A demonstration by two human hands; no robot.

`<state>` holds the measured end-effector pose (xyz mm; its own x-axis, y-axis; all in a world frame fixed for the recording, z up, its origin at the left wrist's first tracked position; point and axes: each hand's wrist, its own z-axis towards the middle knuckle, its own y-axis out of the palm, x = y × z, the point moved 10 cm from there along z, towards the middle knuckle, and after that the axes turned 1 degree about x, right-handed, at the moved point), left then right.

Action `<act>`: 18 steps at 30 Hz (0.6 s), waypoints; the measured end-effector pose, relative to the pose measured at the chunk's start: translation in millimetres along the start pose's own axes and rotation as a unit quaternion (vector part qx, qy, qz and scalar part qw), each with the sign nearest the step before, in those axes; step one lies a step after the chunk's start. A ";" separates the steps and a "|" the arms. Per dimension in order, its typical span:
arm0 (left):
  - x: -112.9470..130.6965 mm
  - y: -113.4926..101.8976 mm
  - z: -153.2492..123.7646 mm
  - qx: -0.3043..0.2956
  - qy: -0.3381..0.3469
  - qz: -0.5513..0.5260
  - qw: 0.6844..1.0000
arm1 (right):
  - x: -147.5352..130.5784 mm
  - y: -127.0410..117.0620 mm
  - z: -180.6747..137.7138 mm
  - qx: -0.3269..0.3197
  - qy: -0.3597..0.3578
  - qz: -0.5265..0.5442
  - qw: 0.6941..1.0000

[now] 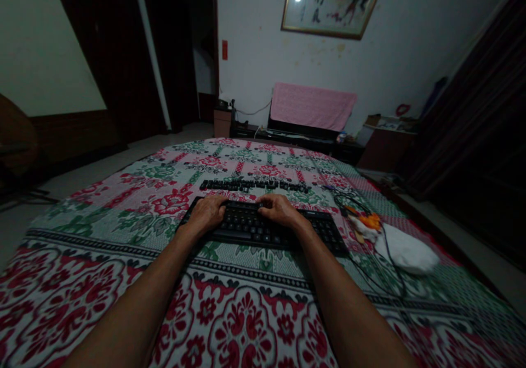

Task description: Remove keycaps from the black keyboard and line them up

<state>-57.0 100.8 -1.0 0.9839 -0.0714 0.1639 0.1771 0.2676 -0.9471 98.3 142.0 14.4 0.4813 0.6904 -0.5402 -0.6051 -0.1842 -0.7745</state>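
Note:
A black keyboard (pixel 242 228) lies on the patterned bedspread in front of me. My left hand (pixel 207 213) rests over its left part, with fingers curled at the far edge and the thumb lying over the keys. Over the right-middle part, my right hand (pixel 277 209) has thumb and forefinger pinched together near the top row. Between them shows a small dark piece that looks like a key cap (pixel 259 205); it is partly hidden. Just beyond the keyboard, several loose black key caps (pixel 255 184) form a long, uneven row.
Right of the keyboard lie a black cable (pixel 400 286), an orange item (pixel 370 221) and a white bag-like bundle (pixel 409 249). The floral bedspread (pixel 246 324) spreads all around. Past the bed, a pink cloth (pixel 312 105) hangs over a dark screen-like object.

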 end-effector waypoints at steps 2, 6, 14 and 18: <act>0.7 0.0 0.0 -0.001 0.003 0.001 1.000 | -1.6 -0.2 -0.1 -0.004 0.002 -0.003 1.000; 0.1 0.7 0.3 0.004 0.005 0.002 1.000 | -4.1 -1.3 -0.4 -0.005 0.006 0.000 1.000; -0.9 1.1 0.1 0.008 0.004 0.001 1.000 | -6.3 -4.4 -0.3 0.009 0.002 -0.017 1.000; 0.8 -1.1 -0.6 0.005 0.002 0.006 1.000 | -4.8 -3.5 -0.4 0.010 0.002 -0.008 1.000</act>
<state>-56.4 99.9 0.0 0.9858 -0.0716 0.1518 0.1659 0.2772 -0.9464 98.4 139.1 19.6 0.4935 0.6905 -0.5288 -0.6093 -0.1594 -0.7767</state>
